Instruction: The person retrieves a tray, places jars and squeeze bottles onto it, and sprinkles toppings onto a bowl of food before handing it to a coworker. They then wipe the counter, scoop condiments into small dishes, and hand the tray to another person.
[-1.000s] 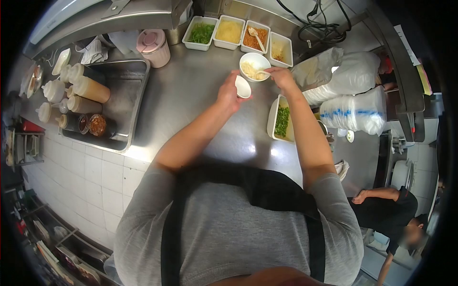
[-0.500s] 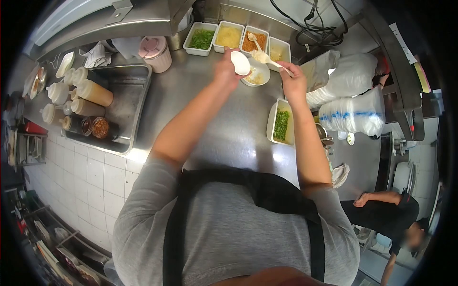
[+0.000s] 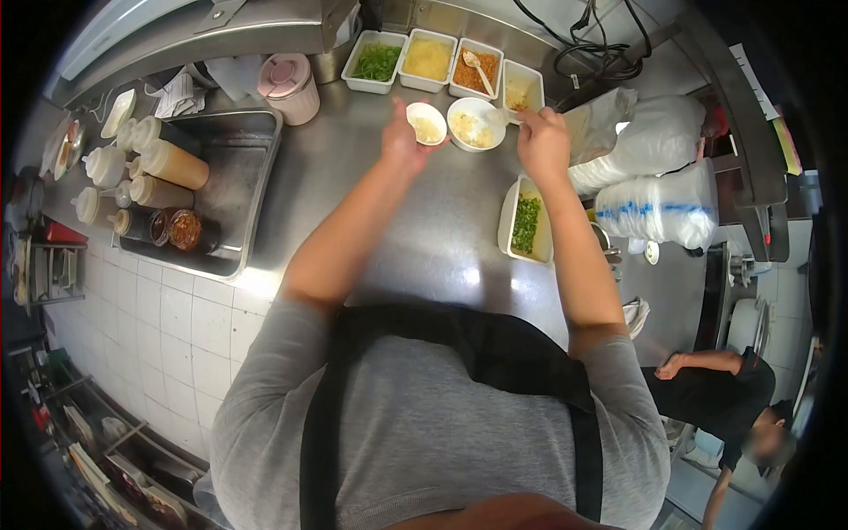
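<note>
Looks down from the head camera onto a steel counter (image 3: pixel 389 221). Holds a small white dish (image 3: pixel 427 123) in the left hand (image 3: pixel 399 140), with fingers curled against its near rim and a little yellowish food inside; cannot tell whether resting on the counter or lifted just above it. Sits just left of a white bowl (image 3: pixel 475 124), almost touching it, with pale food in the bowl. Pinches with the right hand (image 3: pixel 543 143), fingers drawn together, the handle of a pale spoon (image 3: pixel 500 114) at the right rim of the bowl; mostly hidden by the fingers. Behind the bowl, in a row, four white tubs (image 3: pixel 424 87) with green, yellow, orange and pale fillings. Near the right forearm, a long tub (image 3: pixel 505 221) of chopped greens. Far left, squeeze bottles (image 3: pixel 168 163) lying in a steel tray (image 3: pixel 238 177), and beside its back corner a pink-lidded jar (image 3: pixel 289 84). At right, plastic bags (image 3: pixel 658 208) of stacked white ware. Low in the right corner, another person (image 3: pixel 715 389) in dark clothes, well apart from the counter work.
</note>
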### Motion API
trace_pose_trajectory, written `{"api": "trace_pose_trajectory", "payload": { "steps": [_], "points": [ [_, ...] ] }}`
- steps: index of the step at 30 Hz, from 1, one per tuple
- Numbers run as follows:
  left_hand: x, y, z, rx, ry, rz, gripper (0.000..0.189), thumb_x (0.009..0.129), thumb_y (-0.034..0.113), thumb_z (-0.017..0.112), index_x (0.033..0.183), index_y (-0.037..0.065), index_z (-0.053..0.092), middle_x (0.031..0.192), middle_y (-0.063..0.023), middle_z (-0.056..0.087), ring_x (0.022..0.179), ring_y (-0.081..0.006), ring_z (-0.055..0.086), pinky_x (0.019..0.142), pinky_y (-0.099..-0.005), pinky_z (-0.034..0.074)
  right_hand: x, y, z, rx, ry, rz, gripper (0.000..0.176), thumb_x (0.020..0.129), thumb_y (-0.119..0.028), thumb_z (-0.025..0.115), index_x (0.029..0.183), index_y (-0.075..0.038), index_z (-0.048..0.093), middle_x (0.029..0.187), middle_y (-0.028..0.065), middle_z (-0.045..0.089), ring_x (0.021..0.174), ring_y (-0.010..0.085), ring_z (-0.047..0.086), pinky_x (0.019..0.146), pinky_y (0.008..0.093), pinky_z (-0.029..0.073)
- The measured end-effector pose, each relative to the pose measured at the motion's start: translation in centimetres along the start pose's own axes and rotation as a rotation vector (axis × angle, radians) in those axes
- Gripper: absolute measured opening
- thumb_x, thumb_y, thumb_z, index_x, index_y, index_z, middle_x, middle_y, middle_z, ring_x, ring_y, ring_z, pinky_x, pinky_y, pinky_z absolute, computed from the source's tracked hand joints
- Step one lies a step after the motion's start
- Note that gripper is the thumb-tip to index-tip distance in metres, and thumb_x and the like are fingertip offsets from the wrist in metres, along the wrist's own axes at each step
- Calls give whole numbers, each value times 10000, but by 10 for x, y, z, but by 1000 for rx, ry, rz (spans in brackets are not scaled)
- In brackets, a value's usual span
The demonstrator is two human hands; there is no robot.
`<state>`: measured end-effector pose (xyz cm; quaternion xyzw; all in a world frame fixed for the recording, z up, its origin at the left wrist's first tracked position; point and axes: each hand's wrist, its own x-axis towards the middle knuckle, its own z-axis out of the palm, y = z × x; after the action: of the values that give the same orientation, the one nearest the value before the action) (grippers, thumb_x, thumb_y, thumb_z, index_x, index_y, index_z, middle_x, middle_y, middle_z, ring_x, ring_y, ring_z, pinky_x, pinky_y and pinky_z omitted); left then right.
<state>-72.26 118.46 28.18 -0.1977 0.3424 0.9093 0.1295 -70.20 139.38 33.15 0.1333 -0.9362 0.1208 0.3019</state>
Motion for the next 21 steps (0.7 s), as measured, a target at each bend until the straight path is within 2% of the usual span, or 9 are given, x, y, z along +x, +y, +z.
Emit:
{"api": "trace_pose_trajectory", "payload": {
  "steps": [2, 5, 8, 11, 14, 16, 17, 19, 21],
  "points": [
    [2, -4, -5, 27, -5, -34, 587, 962, 516, 236, 1164, 55, 538, 1113, -131, 571, 1004, -295, 576, 803, -500, 525, -6, 0, 9, -135, -89, -3, 159, 707, -54, 595, 830, -89, 691, 810, 102, 586, 834, 289, 553, 716, 397, 452],
    [-1, -11, -3, 52, -23, -66, 585, 964, 512, 237, 1159, 51, 540, 1117, -130, 573, 1004, -287, 578, 806, -500, 524, -17, -1, 30, -99, -147, 140, 156, 722, -76, 585, 830, -90, 697, 840, 116, 612, 850, 309, 575, 737, 410, 461],
    [-2, -12, -1, 73, -26, -59, 584, 964, 509, 242, 1153, 46, 542, 1111, -125, 580, 996, -279, 584, 803, -497, 524, -21, 2, 52, 152, -159, 241, 157, 730, -92, 592, 844, -96, 699, 862, 143, 632, 844, 323, 597, 759, 401, 468],
    [-1, -11, -1, 92, -25, -53, 583, 964, 509, 247, 1149, 44, 545, 1101, -119, 587, 985, -275, 590, 797, -494, 526, -19, -1, 60, 235, -168, 411, 152, 747, -110, 603, 864, -98, 700, 861, 173, 642, 839, 323, 611, 768, 378, 470],
    [3, -12, -1, 117, -7, -53, 580, 963, 511, 249, 1148, 49, 548, 1097, -117, 590, 975, -273, 595, 790, -491, 529, -10, 4, 61, 515, -378, 799, 152, 781, -101, 594, 886, -79, 700, 814, 131, 657, 802, 235, 612, 718, 331, 463],
    [4, -10, -1, 134, 0, -55, 578, 962, 512, 250, 1146, 52, 549, 1097, -116, 590, 971, -271, 596, 793, -490, 529, -15, 25, 76, 763, -391, 825, 175, 813, -112, 576, 945, -87, 688, 818, 30, 624, 709, 136, 539, 633, 294, 423],
    [5, -9, -1, 127, 6, -39, 569, 961, 512, 258, 1126, 59, 560, 1063, -108, 599, 929, -256, 607, 755, -473, 537, -18, 36, 83, 887, -397, 834, 187, 830, -117, 567, 975, -92, 682, 821, -21, 608, 663, 86, 503, 591, 275, 404],
    [7, -7, -1, 112, 21, -8, 552, 960, 512, 274, 1087, 72, 581, 995, -92, 617, 845, -226, 628, 679, -439, 552, -11, 34, 67, 890, -464, 904, 195, 833, -104, 569, 1000, -83, 668, 792, -45, 587, 636, 69, 460, 557, 259, 369],
    [9, -1, 2, 100, -3, 15, 560, 961, 512, 265, 1104, 66, 572, 1020, -101, 609, 875, -231, 621, 706, -454, 547, -7, 31, 50, 931, -480, 942, 197, 839, -92, 565, 1011, -83, 661, 759, -66, 557, 625, 52, 423, 537, 244, 338]
  ]
}}
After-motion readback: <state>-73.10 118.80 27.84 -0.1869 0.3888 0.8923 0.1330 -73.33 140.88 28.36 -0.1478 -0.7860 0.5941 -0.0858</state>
